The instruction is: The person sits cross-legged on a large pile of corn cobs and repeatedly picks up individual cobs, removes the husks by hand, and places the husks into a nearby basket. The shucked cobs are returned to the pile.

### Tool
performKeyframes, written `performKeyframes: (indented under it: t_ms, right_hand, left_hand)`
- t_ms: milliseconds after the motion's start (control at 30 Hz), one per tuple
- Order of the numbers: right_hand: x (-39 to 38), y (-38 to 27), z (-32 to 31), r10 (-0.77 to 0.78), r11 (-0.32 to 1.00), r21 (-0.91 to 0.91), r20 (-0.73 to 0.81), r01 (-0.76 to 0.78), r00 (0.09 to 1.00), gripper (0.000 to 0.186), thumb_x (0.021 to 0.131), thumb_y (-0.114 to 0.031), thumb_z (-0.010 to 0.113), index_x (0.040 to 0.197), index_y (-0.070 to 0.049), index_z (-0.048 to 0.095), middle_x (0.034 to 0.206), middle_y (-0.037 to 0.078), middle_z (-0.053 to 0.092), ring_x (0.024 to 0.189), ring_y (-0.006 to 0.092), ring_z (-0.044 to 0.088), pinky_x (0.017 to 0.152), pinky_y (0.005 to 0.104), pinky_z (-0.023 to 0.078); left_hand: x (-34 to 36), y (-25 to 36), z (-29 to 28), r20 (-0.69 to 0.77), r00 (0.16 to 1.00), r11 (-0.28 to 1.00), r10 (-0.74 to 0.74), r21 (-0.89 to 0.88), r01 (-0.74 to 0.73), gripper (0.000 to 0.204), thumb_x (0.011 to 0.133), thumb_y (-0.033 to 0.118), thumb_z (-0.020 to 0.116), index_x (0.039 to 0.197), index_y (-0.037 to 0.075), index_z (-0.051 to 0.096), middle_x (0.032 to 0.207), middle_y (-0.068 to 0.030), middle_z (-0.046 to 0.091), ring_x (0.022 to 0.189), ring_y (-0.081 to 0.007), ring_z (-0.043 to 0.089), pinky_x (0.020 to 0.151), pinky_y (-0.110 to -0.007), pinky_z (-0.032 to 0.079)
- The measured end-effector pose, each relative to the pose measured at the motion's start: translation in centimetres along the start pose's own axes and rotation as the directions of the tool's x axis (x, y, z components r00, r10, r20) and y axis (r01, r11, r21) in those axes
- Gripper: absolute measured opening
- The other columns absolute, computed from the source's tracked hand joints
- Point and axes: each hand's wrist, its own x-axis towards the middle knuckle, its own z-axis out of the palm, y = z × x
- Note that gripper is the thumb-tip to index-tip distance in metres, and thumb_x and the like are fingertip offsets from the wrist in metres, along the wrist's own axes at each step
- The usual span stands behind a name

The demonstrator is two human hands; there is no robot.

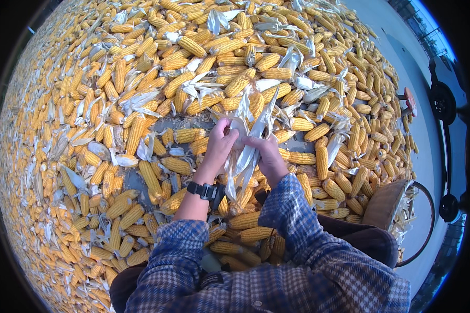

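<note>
Pale, dry corn husk (248, 156) fans out between my two hands, some leaves pointing up and others hanging down. My left hand (223, 142), with a dark watch (206, 191) at its wrist, is closed on the husk's left side. From the right, my right hand (268, 155) is closed on the same husk, its thumb pressed against the leaves. Whether an ear is inside the husk I cannot tell, since leaves and fingers cover the middle. Just beyond my hands, a yellow corn ear (256, 104) shows behind the leaves.
Yellow corn ears (136, 133) lie in a wide heap all around, with loose husks (141, 100) scattered among them. A brown basket (384, 206) with a hoop handle (432, 214) stands at the right, husks inside. Past the heap's right side is grey pavement (389, 55).
</note>
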Motion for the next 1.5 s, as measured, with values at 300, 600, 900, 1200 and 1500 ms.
performKeyframes:
  t_ms: [300,600,900,1200,1500]
  right_hand:
    - [1.0,6.2,-4.5,0.267,0.728,0.584,0.24,-0.359,0.933,0.04,0.094,-0.019,0.064,0.126,0.003,0.057,0.1,0.016,0.072,0.089,0.0286,0.074,0.082,0.044,0.064]
    - [0.9,6.0,-2.8,0.133,0.532,0.707,0.473,-0.465,0.871,0.03,0.098,-0.028,0.065,0.107,0.001,0.067,0.092,0.014,0.075,0.074,0.0263,0.074,0.07,0.0391,0.065]
    - [-0.9,1.3,-3.4,0.094,0.993,-0.083,0.124,-0.085,0.988,0.051,0.078,-0.009,0.077,0.125,0.0,0.061,0.101,0.008,0.071,0.088,0.0184,0.069,0.084,0.0312,0.057]
    - [-1.6,9.0,-0.4,0.312,0.944,-0.159,0.141,-0.29,0.94,0.047,0.078,-0.001,0.081,0.122,0.0,0.065,0.11,0.004,0.07,0.096,0.0154,0.067,0.085,0.0321,0.054]
    - [-2.2,8.3,-0.8,0.121,0.785,-0.613,0.288,0.086,0.95,0.045,0.079,-0.015,0.086,0.117,0.0,0.068,0.109,0.008,0.073,0.096,0.015,0.068,0.089,0.0338,0.054]
  left_hand:
    - [-1.3,0.1,2.7,-0.15,0.987,0.905,-0.05,-0.424,-0.018,0.016,0.104,0.018,0.062,0.1,0.004,0.055,0.092,-0.0026,0.064,0.084,-0.0114,0.061,0.078,-0.028,0.051]
    - [-3.2,2.6,1.3,0.425,0.905,0.992,0.007,-0.114,0.045,0.049,0.1,0.05,0.063,0.08,0.005,0.063,0.076,0.0019,0.058,0.072,-0.0076,0.053,0.07,-0.022,0.043]
    - [-1.4,4.8,-2.0,0.014,0.993,0.992,-0.12,-0.028,0.12,0.053,0.095,0.04,0.073,0.126,-0.002,0.062,0.109,-0.0105,0.07,0.103,-0.0173,0.066,0.092,-0.032,0.052]
    - [-3.8,-0.5,1.0,-0.281,0.939,0.913,-0.199,-0.4,0.073,0.041,0.086,0.013,0.082,0.117,0.001,0.059,0.102,-0.0064,0.07,0.085,-0.0141,0.07,0.074,-0.027,0.058]
    - [-3.4,-1.2,-0.1,-0.206,0.943,0.903,-0.263,-0.397,0.165,0.03,0.091,0.008,0.076,0.116,-0.001,0.062,0.101,-0.0068,0.071,0.083,-0.014,0.069,0.071,-0.029,0.056]
